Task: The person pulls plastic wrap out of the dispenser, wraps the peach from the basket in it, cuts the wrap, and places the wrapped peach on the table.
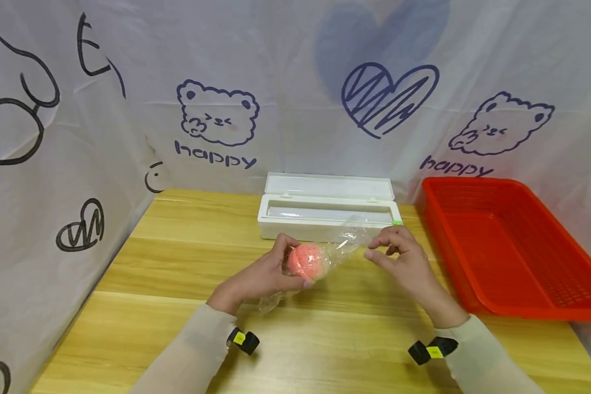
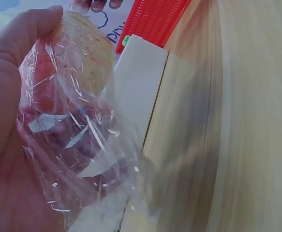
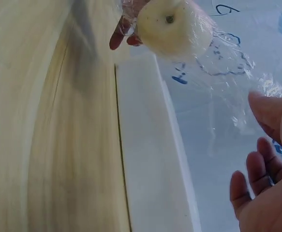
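Note:
My left hand (image 1: 271, 271) grips a red and pale-yellow apple (image 1: 307, 261), its thumb and fingers on opposite sides. Clear plastic film (image 1: 347, 241) covers the apple; one end spreads out to the right and another hangs below the left hand. From the right wrist, the apple's pale end (image 3: 172, 26) with a small dark hollow shows through the film. My right hand (image 1: 404, 260) is beside the film's right end, thumb and fingers bent slightly with a gap between them. In the right wrist view its thumb (image 3: 271, 108) is close to the film; contact is unclear.
A white box (image 1: 325, 227) with its lid raised stands at the back of the wooden table (image 1: 177, 262), a roll lying inside. To the right is a red perforated plastic basket (image 1: 473, 290). A printed white cloth (image 1: 295, 82) hangs behind and at the left.

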The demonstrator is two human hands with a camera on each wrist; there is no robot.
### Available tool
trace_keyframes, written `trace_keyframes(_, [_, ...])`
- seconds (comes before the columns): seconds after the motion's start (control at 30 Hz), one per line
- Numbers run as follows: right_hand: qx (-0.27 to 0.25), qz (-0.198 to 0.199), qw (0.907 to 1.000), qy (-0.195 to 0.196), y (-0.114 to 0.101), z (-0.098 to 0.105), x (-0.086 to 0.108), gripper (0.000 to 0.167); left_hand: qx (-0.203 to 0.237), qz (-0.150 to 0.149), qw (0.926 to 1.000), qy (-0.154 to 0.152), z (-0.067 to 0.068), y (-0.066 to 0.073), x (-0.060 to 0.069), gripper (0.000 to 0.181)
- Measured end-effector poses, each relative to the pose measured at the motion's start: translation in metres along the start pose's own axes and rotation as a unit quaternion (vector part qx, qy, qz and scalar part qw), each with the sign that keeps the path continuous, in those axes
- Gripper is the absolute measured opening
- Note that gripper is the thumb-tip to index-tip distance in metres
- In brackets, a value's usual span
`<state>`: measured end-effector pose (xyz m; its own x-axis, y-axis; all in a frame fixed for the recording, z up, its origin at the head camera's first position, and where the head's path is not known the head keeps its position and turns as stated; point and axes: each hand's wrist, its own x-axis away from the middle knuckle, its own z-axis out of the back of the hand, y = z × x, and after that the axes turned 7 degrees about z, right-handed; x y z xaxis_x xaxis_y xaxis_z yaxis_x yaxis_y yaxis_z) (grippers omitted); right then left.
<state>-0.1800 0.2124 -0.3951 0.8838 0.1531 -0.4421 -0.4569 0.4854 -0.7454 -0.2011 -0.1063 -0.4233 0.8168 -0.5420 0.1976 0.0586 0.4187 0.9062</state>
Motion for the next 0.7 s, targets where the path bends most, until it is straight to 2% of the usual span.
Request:
trace_keyframes(0.07, [0.001, 0.015, 0.9998, 0.016, 0.000, 0.001, -0.001, 0.010, -0.006, -0.002, 1.0000, 0.002, 0.000, -0.001, 0.001, 0.079])
trace_keyframes(0.13, [-0.001, 0.025, 0.9994, 0.024, 0.000, 0.004, -0.002, 0.011, -0.009, -0.001, 0.9999, 0.005, 0.002, -0.002, 0.003, 0.079])
trace_keyframes(0.27, [-0.018, 0.033, 0.9992, 0.013, 0.003, 0.011, -0.003, 0.012, -0.005, 0.001, 0.9999, 0.009, 0.004, -0.001, 0.006, 0.078])
trace_keyframes(0.33, [-0.043, 0.030, 0.9986, 0.006, 0.005, 0.013, -0.004, 0.009, 0.002, -0.001, 1.0000, 0.005, 0.004, -0.001, 0.006, 0.077])
trace_keyframes(0.4, [-0.079, 0.013, 0.9966, 0.020, 0.003, 0.015, -0.004, 0.005, 0.006, -0.002, 1.0000, 0.001, 0.004, -0.001, 0.006, 0.077])
trace_keyframes(0.47, [-0.089, -0.005, 0.9954, 0.035, -0.001, 0.015, -0.004, 0.006, 0.007, -0.003, 1.0000, 0.000, 0.004, 0.000, 0.006, 0.078])
trace_keyframes(0.57, [-0.057, -0.038, 0.9968, 0.042, -0.011, 0.010, -0.006, 0.017, 0.001, -0.003, 1.0000, 0.004, 0.002, 0.001, 0.006, 0.079])
trace_keyframes(0.7, [0.026, -0.054, 0.9982, 0.000, -0.020, -0.001, -0.012, 0.023, -0.010, -0.016, 0.9998, 0.003, -0.003, 0.005, 0.004, 0.081])
